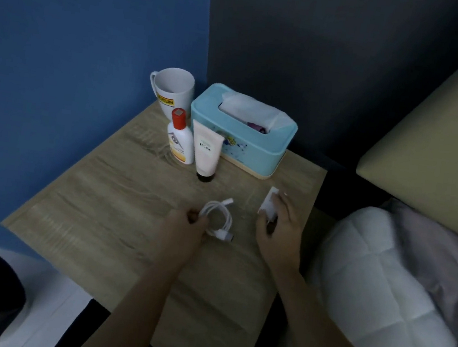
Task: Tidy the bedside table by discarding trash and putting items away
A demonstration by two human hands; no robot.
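Plainly, from the head view, the wooden table (89, 184) carries a light blue tissue box (243, 146) at its far edge, with a white tissue (245, 107) standing out of the slot. In front of the tissue box, the left grip (190, 222) pinches a white cable (228, 220) wound into a small coil, both plug ends sticking out over the table. Just right of the coil, the right grip (281, 224) curls round a small white charger block (267, 204). Left of the tissue box stands a white mug (172, 87) whose yellow band reads "OTUN", its first letters hidden. Against the tissue box's front left corner stand a white bottle (180, 143) with a red cap and a pale tube (206, 150) on its dark cap. Their print is too small to read.
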